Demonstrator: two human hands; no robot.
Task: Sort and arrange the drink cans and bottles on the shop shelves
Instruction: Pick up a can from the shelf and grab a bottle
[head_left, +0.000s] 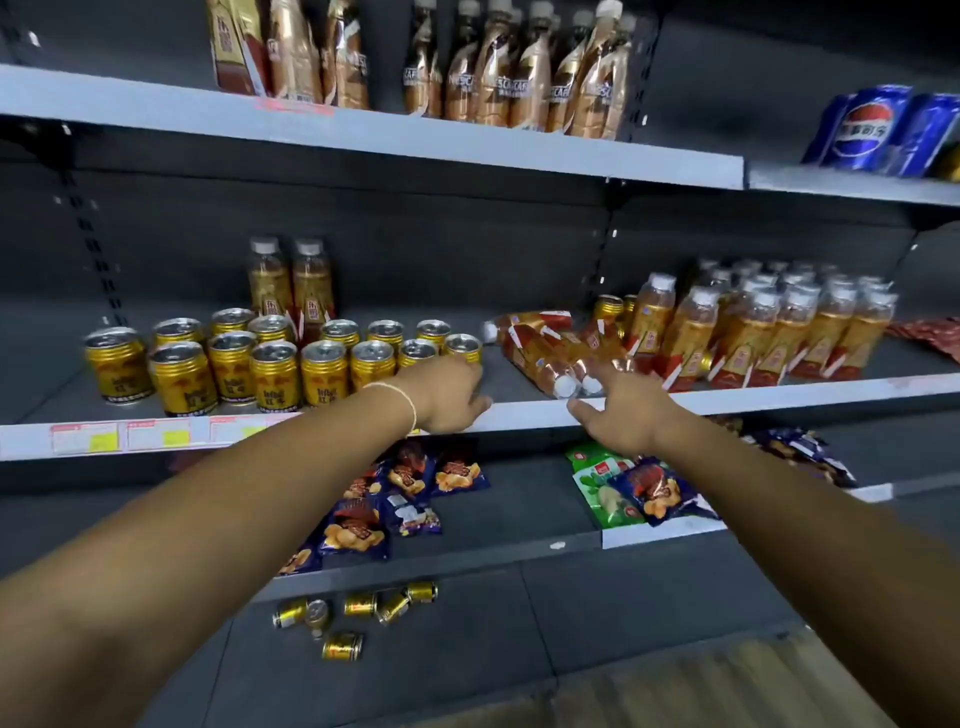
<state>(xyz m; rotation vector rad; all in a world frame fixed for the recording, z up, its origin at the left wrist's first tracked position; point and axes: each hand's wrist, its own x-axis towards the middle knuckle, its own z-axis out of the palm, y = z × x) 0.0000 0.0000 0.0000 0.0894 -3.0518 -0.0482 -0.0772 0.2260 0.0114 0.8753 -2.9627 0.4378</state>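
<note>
The middle shelf (779, 391) is coming together. The gold cans (275, 374) are standing upright in rows on its left side, and the upright bottles (753, 332) are packed in ranks on the right. That part is looking done.

The left hand (449, 397) is hovering by the rightmost can, its grip released and holding nothing I can see. The right hand (623, 418) is reaching with fingers spread, grip also released, towards the fallen bottles (550, 358), which are lying on their sides mid-shelf between the two groups. Those are waiting to be stood up.

More is left down low: the toppled cans (358, 613) are lying scattered on the bottom board (519, 649), not yet shelved.
</note>
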